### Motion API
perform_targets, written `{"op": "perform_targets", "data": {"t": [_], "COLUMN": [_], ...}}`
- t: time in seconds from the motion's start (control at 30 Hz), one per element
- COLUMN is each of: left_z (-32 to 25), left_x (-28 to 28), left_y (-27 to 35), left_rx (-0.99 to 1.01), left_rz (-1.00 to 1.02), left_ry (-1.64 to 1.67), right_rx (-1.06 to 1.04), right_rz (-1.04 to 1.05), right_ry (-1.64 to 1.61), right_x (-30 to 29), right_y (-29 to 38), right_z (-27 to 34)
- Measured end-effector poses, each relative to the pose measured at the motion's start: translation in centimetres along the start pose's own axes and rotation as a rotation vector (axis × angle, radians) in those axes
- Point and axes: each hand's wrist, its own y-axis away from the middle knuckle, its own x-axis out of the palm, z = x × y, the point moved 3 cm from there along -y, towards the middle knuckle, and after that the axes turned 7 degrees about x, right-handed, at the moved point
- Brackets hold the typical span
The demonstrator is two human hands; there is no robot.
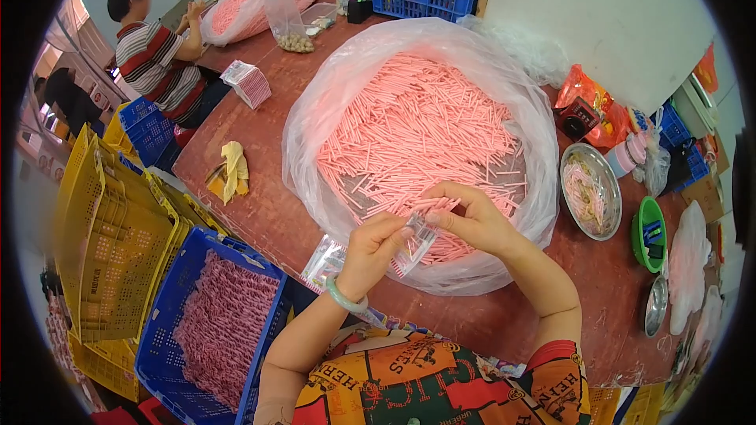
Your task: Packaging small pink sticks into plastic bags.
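My left hand (378, 248), with a pale green bangle at the wrist, grips a small clear plastic packet (418, 243) with a striped edge. Several thin pink sticks lie between the fingers of my right hand (472, 215), at the packet's upper end. Both hands are close together over the near rim of a large clear plastic bag (304, 171), which lies wide apart on the table around a heap of loose pink sticks (413, 124). More flat printed packets (323, 262) lie by my left wrist, partly hidden by it.
A blue crate (274, 307) of filled packets stands at the left, beside stacked yellow crates (118, 248). A yellow cloth (234, 168) and a packet stack (248, 84) lie on the red table (283, 112). At right are a metal bowl (616, 206) and green basin (636, 236). A co-worker (156, 59) sits far left.
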Motion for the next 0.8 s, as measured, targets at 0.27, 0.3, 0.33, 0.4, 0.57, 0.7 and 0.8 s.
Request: {"op": "perform_targets", "data": {"t": [0.27,0.3,0.33,0.4,0.57,0.7,0.8], "left_z": [1.8,1.9,2.2,2.1,1.4,2.5,2.0], "left_x": [2.0,2.0,2.1,2.2,3.0,2.7,2.4], "left_y": [-3.2,-3.5,-3.8,-4.3,-4.4,-4.1,-4.1], "left_rx": [-0.292,-0.287,-0.297,-0.297,-0.319,-0.24,-0.295], "left_rz": [0.174,0.177,0.167,0.152,0.109,0.133,0.131], "left_ry": [0.362,0.361,0.399,0.442,0.554,0.558,0.588], "right_rx": [-0.054,-0.01,-0.014,-0.078,-0.322,-0.271,-0.333], "right_rz": [-0.209,-0.24,-0.242,-0.314,-0.4,-0.368,-0.48], "right_ry": [0.08,0.037,0.038,0.199,0.311,-0.023,-0.195], "right_x": [-1.4,-1.3,-1.3,-1.4,-1.4,-0.8,-2.2], "right_y": [-0.5,-0.5,-0.5,-0.3,-0.9,-1.2,-1.1], "right_z": [-1.4,-1.4,-1.1,-0.5,-0.3,0.5,1.2]}}
